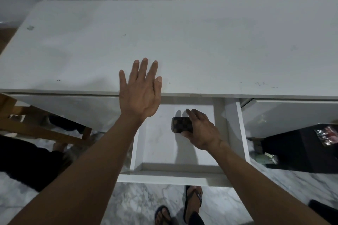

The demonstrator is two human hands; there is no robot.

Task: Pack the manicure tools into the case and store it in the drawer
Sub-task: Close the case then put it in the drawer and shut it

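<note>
My right hand [202,130] grips the checkered case [181,124] low inside the open drawer [173,169]; left hand [141,89] spread flat, empty, at the desk edge [256,95]. I'd set it flat w/ fingers clear, then release.

matt white drawer [232,133], checkered leather-look case [180,124]

The drawer [155,144] stands pulled out under the desk's [201,45] front edge, its floor bare at the left side and toward the front wall. The right hand [202,130], gripping the case [181,124], fills the right rear part. The left hand [140,93], fingers spread, overhangs the drawer's left rear corner.
</note>
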